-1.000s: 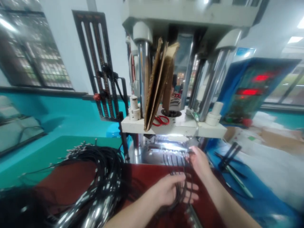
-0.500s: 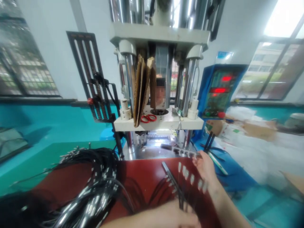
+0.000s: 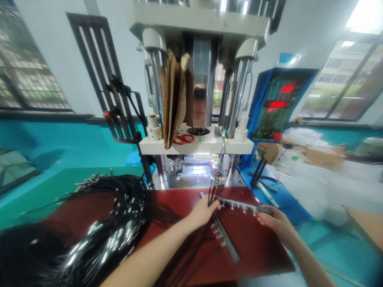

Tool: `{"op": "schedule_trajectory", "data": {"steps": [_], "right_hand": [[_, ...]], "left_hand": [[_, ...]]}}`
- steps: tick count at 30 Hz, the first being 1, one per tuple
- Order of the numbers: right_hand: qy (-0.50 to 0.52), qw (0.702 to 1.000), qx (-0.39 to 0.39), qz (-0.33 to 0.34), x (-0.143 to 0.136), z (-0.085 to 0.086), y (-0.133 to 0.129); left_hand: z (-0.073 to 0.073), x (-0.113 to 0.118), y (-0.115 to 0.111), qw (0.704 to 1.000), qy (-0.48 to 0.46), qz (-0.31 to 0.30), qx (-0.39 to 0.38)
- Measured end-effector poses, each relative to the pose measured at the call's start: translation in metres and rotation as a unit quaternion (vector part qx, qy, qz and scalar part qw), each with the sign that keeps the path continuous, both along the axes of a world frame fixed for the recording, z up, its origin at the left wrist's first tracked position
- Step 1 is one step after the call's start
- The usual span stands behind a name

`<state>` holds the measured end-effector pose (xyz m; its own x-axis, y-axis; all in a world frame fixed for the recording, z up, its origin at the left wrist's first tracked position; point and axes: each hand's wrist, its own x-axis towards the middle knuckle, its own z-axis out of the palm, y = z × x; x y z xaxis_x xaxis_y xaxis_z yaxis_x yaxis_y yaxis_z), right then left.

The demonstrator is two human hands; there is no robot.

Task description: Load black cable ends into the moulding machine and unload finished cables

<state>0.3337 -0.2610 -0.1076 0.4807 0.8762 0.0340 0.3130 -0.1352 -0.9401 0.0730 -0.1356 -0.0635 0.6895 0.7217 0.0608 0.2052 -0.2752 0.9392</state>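
My right hand (image 3: 275, 220) is closed around the right end of a metal bar (image 3: 243, 206) with a row of small pale pieces along it. The bar hangs over the red tabletop (image 3: 260, 247). My left hand (image 3: 202, 211) grips several thin black cables (image 3: 216, 192), their ends sticking up above the fingers. Its fingertips are close to the bar's left end; whether they touch is unclear. A second metal bar (image 3: 227, 238) with similar pieces lies slanted on the tabletop beneath. To the left rests a big coiled bundle of black cables (image 3: 119, 229) with shiny ends.
A press (image 3: 196, 148) stands behind the table, with red-handled scissors (image 3: 184, 138) and cardboard (image 3: 175, 99) on its plate. At right are a blue control box (image 3: 275, 103), a blue stand (image 3: 287, 203) with tools, and white bags (image 3: 335, 191).
My left hand has moved forward and up with the cables to the bar. My right hand has drawn its bar back from the press over the tabletop. The view has shifted slightly.
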Motion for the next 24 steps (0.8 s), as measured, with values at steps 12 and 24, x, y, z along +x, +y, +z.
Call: {"op": "schedule_trajectory", "data": {"steps": [12, 24], "right_hand": [[-0.543, 0.827, -0.055, 0.139, -0.050, 0.033, 0.026], [-0.498, 0.825, -0.154, 0.220, -0.043, 0.098, 0.025]], "left_hand": [[-0.021, 0.014, 0.018, 0.981, 0.105, 0.000, 0.166], [-0.021, 0.013, 0.016, 0.982, 0.104, 0.008, 0.159]]}}
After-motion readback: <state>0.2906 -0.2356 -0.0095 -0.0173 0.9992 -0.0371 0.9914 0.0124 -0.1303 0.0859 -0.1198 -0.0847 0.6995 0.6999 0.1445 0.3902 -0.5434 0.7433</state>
